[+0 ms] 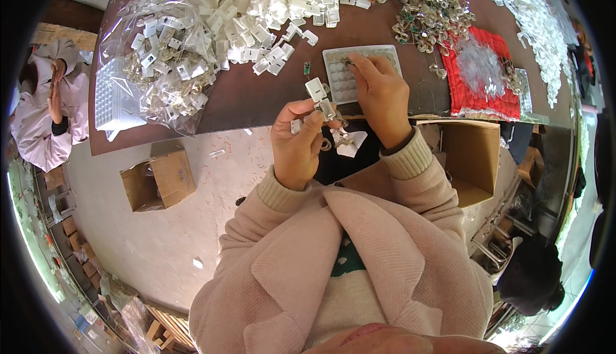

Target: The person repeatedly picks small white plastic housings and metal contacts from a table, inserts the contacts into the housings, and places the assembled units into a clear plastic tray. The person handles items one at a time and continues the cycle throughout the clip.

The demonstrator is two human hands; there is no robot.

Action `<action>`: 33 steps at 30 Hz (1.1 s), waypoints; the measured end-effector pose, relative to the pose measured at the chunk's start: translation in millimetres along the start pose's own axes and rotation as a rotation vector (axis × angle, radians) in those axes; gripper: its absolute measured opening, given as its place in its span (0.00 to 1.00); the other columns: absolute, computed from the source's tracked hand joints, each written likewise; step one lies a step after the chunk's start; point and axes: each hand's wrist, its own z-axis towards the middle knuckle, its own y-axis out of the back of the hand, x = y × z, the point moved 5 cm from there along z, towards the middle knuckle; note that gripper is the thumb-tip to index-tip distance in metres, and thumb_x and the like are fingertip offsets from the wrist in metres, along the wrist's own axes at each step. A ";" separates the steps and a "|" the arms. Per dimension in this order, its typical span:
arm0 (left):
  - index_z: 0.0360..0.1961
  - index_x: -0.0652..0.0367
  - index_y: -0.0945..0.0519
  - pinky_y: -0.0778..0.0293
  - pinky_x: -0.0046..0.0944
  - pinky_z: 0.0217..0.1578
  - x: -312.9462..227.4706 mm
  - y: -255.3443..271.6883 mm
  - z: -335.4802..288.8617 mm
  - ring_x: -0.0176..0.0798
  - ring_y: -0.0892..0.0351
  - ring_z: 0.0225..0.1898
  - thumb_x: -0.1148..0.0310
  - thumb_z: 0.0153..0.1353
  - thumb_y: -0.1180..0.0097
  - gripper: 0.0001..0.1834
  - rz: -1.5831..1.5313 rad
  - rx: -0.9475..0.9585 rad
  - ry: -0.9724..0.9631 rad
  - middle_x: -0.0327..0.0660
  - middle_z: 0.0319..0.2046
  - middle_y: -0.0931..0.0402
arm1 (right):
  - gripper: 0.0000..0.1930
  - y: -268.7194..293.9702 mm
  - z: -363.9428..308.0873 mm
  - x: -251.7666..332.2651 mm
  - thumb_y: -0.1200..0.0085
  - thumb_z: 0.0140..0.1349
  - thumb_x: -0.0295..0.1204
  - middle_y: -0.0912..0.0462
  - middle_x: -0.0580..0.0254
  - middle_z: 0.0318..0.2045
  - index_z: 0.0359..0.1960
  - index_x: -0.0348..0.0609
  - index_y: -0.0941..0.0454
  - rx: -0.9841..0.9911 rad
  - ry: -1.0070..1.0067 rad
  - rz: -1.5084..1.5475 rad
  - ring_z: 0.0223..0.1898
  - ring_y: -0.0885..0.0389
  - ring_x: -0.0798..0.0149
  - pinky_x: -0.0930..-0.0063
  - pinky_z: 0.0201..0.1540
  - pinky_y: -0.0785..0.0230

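Observation:
My left hand is closed around a few small white plastic housings with clear parts hanging beside them. It hovers at the table's near edge, left of a white tray. The tray holds rows of small round pale pieces. My right hand reaches over the tray's right side, its thumb and forefinger pinched together at the pieces; what sits between the fingertips is too small to make out. A tiny green circuit board lies on the table just beyond my left hand.
A large heap of white housings covers the table's far side. Left of it stands an open clear bag of assembled parts. Tangled wired parts and a red bag lie at right. Cardboard boxes stand below; another person sits far left.

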 end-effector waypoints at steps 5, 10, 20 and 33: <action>0.49 0.59 0.23 0.44 0.21 0.14 -5.0 1.3 2.5 0.30 0.18 0.33 0.75 0.69 0.45 0.09 -0.014 -0.007 -0.009 0.55 0.46 0.18 | 0.11 -7.1 2.4 3.8 0.42 0.58 0.24 0.20 0.60 0.32 0.43 0.48 0.17 0.015 0.028 -0.094 0.31 0.18 0.53 0.62 0.32 0.26; 0.48 0.59 0.21 0.44 0.21 0.13 -9.3 0.7 2.8 0.28 0.21 0.29 0.75 0.69 0.45 0.08 -0.056 -0.046 -0.004 0.52 0.43 0.17 | 0.09 16.8 2.4 29.9 0.39 0.56 0.21 0.19 0.59 0.34 0.39 0.45 0.17 0.044 0.098 0.334 0.31 0.18 0.54 0.65 0.33 0.25; 0.47 0.61 0.21 0.48 0.20 0.13 -16.5 -8.2 -7.6 0.20 0.36 0.16 0.77 0.68 0.43 0.08 0.003 -0.032 -0.013 0.47 0.33 0.16 | 0.16 42.2 -17.2 67.5 0.38 0.47 0.19 0.19 0.61 0.35 0.41 0.41 0.17 0.048 0.284 0.328 0.34 0.18 0.59 0.70 0.33 0.24; 0.46 0.60 0.21 0.41 0.21 0.15 -12.8 5.8 0.3 0.30 0.16 0.32 0.76 0.67 0.41 0.08 -0.044 -0.090 0.032 0.45 0.38 0.17 | 0.15 27.3 -10.0 63.5 0.41 0.53 0.20 0.15 0.62 0.38 0.44 0.42 0.17 0.072 0.328 0.281 0.37 0.18 0.57 0.65 0.40 0.26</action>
